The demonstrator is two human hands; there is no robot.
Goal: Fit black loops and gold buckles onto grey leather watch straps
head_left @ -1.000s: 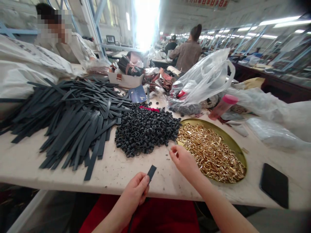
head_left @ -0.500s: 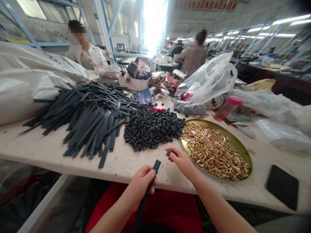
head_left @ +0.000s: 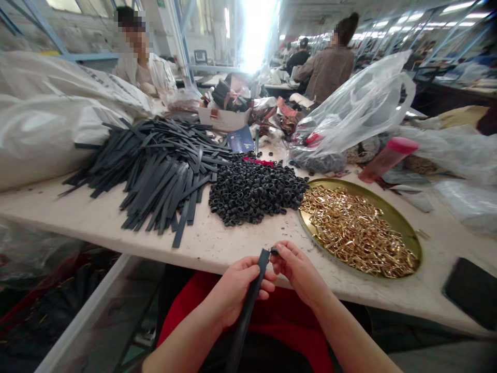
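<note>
My left hand (head_left: pixel 244 284) is closed around a long dark strap (head_left: pixel 248 311), whose squared end points up past the thumb while its other end hangs down toward my lap. Close beside that end, my right hand (head_left: pixel 292 267) pinches a small black loop (head_left: pixel 274 250) between thumb and fingertips. Beyond the hands lies a heap of the same black loops (head_left: pixel 254 191). A pile of loose dark straps (head_left: pixel 163 176) spreads to its left. On the right, a round gold tray (head_left: pixel 404 223) holds many small gold metal buckles (head_left: pixel 357 228).
A black phone (head_left: pixel 471 290) lies at the right edge of the table (head_left: pixel 128 241). Behind are a clear plastic bag (head_left: pixel 361 103), a pink-capped container (head_left: pixel 388 158), a white box (head_left: pixel 223 119) and a large white sack (head_left: pixel 42 119). Other people sit farther back.
My right hand has brought the black loop in beside the strap's end; the two hands are now almost touching. The camera view has shifted, so the table things appear farther right and higher.
</note>
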